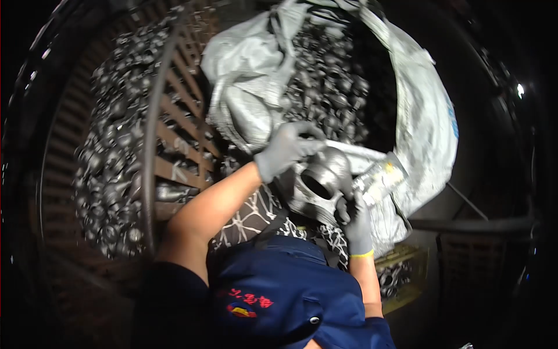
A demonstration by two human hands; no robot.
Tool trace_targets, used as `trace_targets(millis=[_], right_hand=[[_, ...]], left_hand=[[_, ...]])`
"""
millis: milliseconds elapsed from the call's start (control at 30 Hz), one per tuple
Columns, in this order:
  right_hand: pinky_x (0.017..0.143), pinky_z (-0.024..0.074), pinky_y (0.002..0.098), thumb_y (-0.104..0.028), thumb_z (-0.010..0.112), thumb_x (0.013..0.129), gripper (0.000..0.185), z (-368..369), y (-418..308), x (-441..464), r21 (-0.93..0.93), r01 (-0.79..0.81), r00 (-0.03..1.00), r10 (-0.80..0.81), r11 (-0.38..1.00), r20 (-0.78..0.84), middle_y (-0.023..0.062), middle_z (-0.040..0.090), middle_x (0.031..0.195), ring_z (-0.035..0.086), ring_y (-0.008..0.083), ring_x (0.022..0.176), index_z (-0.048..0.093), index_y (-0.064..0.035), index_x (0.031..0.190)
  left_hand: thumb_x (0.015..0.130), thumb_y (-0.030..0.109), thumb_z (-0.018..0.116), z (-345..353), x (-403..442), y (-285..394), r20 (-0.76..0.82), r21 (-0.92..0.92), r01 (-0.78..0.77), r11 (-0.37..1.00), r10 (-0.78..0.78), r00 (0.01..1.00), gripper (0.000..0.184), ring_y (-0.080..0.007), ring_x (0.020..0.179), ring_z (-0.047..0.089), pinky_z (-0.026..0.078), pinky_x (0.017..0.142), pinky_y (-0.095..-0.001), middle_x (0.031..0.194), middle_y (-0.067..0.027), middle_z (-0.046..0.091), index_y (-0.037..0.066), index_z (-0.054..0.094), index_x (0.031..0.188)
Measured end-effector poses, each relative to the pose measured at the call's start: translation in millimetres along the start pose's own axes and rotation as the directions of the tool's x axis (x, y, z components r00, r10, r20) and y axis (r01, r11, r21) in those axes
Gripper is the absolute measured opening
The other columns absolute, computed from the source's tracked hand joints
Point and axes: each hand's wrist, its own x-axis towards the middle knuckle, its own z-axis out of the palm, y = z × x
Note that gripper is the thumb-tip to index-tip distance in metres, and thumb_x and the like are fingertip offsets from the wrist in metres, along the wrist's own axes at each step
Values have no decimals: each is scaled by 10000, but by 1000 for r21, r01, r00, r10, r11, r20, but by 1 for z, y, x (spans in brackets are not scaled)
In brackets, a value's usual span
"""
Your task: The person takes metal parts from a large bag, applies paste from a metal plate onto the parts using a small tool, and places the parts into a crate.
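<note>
Grasping the dark-grey, hollow metal fitting (333, 167) at its ten o'clock, mouth towards seven, the grey-gloved right hand (357, 220) sits nearer than the grey-gloved left hand (286, 152), whose grip I cannot tell.

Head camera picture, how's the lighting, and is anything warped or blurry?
Head view: white sack brightly lit, edges near black; slatted crate bowed, likely by lens distortion; small glare spot at far right; left hand looks slightly soft.

A bright light (520, 90) pierces the dark room (494, 174).
</note>
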Motion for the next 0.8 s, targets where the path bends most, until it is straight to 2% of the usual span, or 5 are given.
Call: trace_targets(millis=[267,533,633,733,800], right_hand=[[446,277,182,-457,425,978,587,60,-13,5,-316,105,993,-82,943,85,62,595,860,371,36,523,459,-6,1352],[514,416,208,-57,449,853,482,16,17,-2,-233,-66,992,39,970,-119,120,625,954,503,100,588,438,43,1325],[518,430,195,-69,448,916,416,-7,16,4,-256,-222,974,201,941,-106,93,646,922,521,90,603,470,16,1323],[519,435,180,-115,459,963,383,1,14,10,-271,-199,979,182,942,-88,74,664,931,531,72,607,486,-8,1330],[551,438,203,-152,442,974,420,1,17,15,-315,-201,980,194,928,-53,97,667,950,541,91,650,442,7,1363]], left_hand=[[711,217,752,-61,11,138,135,730,-336,595,356,925,227,-116,697,606,488,636,-271,739,-84,670,13,710,800],[869,166,638,-273,-156,192,-723,567,-114,816,559,407,230,-116,792,608,482,635,-239,905,-56,665,27,672,1050],[908,89,456,-457,-259,156,-359,743,669,22,857,370,359,-229,1092,605,463,936,-316,1198,-146,633,143,627,1219],[981,211,401,-591,-341,119,-545,479,859,180,828,131,383,-195,1055,599,474,913,-294,1218,-137,617,67,546,1306],[977,243,397,-687,-363,96,-919,380,-15,925,375,-121,407,-214,1032,597,498,871,-319,1231,-133,601,26,552,1284]])
